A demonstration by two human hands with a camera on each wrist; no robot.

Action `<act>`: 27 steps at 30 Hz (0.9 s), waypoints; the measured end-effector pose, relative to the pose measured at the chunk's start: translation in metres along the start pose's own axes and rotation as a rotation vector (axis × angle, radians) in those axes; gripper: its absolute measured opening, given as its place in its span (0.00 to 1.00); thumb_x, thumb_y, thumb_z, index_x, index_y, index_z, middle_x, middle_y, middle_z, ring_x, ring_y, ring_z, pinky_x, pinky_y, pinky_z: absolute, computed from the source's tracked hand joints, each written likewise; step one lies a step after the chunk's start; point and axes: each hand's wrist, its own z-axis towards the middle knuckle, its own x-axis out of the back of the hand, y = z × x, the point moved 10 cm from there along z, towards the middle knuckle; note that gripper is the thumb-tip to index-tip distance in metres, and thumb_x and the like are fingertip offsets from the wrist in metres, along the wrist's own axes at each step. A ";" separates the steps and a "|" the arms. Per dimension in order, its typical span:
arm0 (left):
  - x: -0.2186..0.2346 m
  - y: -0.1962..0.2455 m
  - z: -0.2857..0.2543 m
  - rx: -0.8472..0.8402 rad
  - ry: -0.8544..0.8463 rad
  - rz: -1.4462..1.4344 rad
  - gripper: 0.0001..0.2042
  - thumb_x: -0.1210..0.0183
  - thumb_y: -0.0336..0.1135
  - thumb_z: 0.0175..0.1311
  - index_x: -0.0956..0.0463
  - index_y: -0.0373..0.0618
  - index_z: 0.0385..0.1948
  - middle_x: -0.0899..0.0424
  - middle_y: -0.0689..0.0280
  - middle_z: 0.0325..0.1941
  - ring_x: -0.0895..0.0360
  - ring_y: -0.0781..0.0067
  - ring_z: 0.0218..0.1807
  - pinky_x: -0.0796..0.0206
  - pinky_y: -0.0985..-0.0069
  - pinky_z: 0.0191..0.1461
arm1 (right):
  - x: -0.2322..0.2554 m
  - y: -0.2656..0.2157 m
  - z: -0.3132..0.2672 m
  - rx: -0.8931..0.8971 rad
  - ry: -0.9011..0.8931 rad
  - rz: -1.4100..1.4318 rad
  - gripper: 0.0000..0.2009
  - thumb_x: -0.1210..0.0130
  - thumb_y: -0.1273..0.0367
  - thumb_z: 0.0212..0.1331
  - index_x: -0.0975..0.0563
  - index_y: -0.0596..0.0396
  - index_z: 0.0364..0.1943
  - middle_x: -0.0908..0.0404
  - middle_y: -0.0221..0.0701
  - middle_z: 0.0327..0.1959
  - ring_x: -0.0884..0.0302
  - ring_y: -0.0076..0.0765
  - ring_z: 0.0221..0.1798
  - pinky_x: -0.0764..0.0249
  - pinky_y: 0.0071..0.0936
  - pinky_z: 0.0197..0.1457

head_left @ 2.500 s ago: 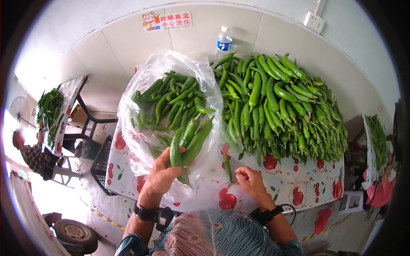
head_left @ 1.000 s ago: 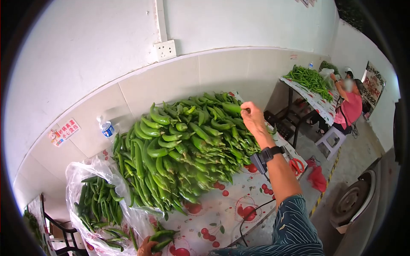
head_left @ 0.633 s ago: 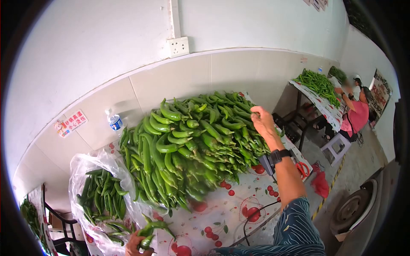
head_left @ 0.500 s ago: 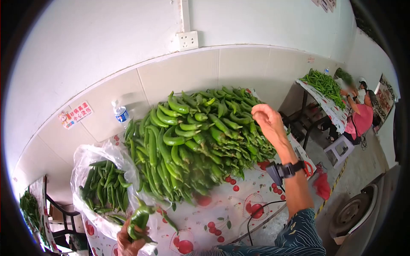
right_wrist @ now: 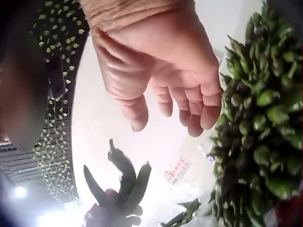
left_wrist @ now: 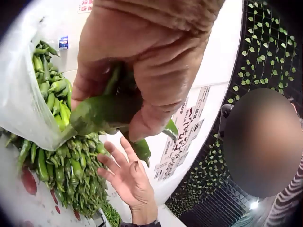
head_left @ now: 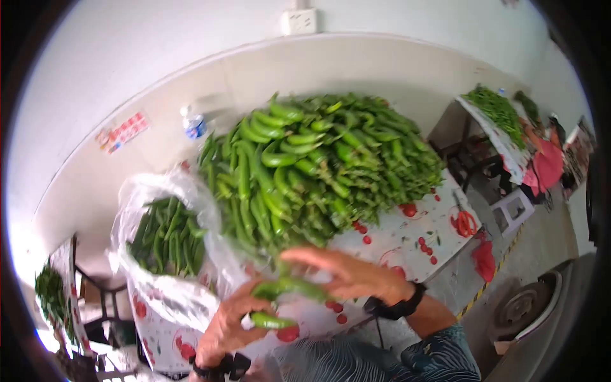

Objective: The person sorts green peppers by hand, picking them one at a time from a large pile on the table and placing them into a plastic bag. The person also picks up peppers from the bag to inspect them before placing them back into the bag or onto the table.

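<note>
Right hand (head_left: 347, 275) now beside peppers (head_left: 280, 299).

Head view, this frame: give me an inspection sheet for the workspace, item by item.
Surface: table under a cherry-print cloth.
Job's things: peppers held in the left hand; big pile; bag part-filled with peppers.
Clutter: bottle by the wall; red scissors at the table's edge.
Grippers: left hand grips several peppers; right hand open, fingers spread, close above them, holding nothing.
Cables: nothing seen.
Surroundings: tiled wall, socket, sign; second table with peppers, a person seated at it.
</note>
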 end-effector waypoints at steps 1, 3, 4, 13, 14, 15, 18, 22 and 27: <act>-0.004 0.005 0.002 -0.016 -0.043 -0.018 0.17 0.33 0.20 0.36 0.21 0.42 0.33 0.28 0.53 0.56 0.26 0.60 0.56 0.35 0.71 0.58 | -0.014 0.018 -0.001 -0.112 -0.020 0.094 0.26 0.42 0.69 0.58 0.37 0.56 0.60 0.25 0.34 0.45 0.27 0.25 0.39 0.28 0.21 0.42; -0.008 0.001 0.000 -0.024 -0.104 -0.075 0.16 0.33 0.20 0.36 0.21 0.42 0.32 0.27 0.54 0.55 0.26 0.61 0.55 0.36 0.71 0.58 | -0.021 0.027 -0.006 -0.410 -0.101 0.295 0.25 0.44 0.68 0.61 0.39 0.55 0.61 0.26 0.33 0.46 0.30 0.21 0.41 0.29 0.21 0.45; -0.007 -0.003 -0.001 -0.018 -0.117 -0.111 0.16 0.33 0.19 0.36 0.21 0.42 0.31 0.27 0.54 0.54 0.26 0.62 0.54 0.37 0.71 0.58 | -0.013 0.028 -0.005 -0.360 0.001 0.369 0.26 0.44 0.68 0.61 0.39 0.55 0.61 0.26 0.33 0.46 0.30 0.21 0.41 0.29 0.21 0.45; -0.014 -0.021 -0.001 0.073 -0.145 -0.171 0.14 0.33 0.19 0.36 0.21 0.43 0.29 0.29 0.57 0.58 0.27 0.64 0.55 0.37 0.72 0.57 | -0.023 0.063 -0.016 -0.455 0.070 0.587 0.23 0.48 0.75 0.58 0.37 0.59 0.59 0.24 0.30 0.40 0.27 0.21 0.35 0.30 0.18 0.35; -0.003 -0.013 -0.001 -0.085 -0.050 -0.021 0.18 0.35 0.20 0.40 0.24 0.42 0.37 0.27 0.57 0.54 0.26 0.66 0.51 0.33 0.73 0.53 | -0.017 0.065 -0.019 -0.485 0.116 0.577 0.23 0.48 0.75 0.58 0.36 0.59 0.59 0.24 0.31 0.39 0.27 0.21 0.33 0.30 0.18 0.34; 0.005 -0.001 -0.003 -0.243 0.047 0.128 0.22 0.37 0.20 0.44 0.28 0.40 0.46 0.24 0.58 0.50 0.24 0.67 0.47 0.29 0.73 0.49 | -0.003 0.069 -0.018 -0.411 0.241 0.662 0.20 0.49 0.76 0.57 0.32 0.59 0.56 0.23 0.31 0.38 0.27 0.22 0.29 0.30 0.17 0.31; 0.021 -0.049 -0.013 0.052 0.195 -0.234 0.16 0.37 0.17 0.37 0.26 0.40 0.32 0.26 0.53 0.53 0.25 0.66 0.53 0.34 0.71 0.55 | 0.062 0.066 -0.046 -0.428 0.506 0.459 0.18 0.48 0.73 0.57 0.30 0.57 0.54 0.25 0.28 0.31 0.30 0.19 0.26 0.31 0.16 0.30; 0.026 -0.081 -0.029 0.147 0.215 -0.074 0.16 0.37 0.17 0.38 0.24 0.39 0.33 0.26 0.51 0.53 0.25 0.64 0.54 0.33 0.70 0.54 | 0.180 0.009 -0.102 -0.134 1.002 0.186 0.16 0.51 0.72 0.57 0.29 0.56 0.52 0.23 0.33 0.37 0.26 0.22 0.34 0.28 0.19 0.38; 0.001 -0.097 -0.030 0.208 0.110 -0.132 0.31 0.41 0.20 0.50 0.37 0.41 0.61 0.22 0.58 0.45 0.23 0.70 0.43 0.25 0.75 0.42 | 0.259 -0.018 -0.125 0.040 1.251 0.051 0.10 0.49 0.79 0.55 0.29 0.56 0.41 0.24 0.31 0.40 0.27 0.21 0.37 0.29 0.19 0.42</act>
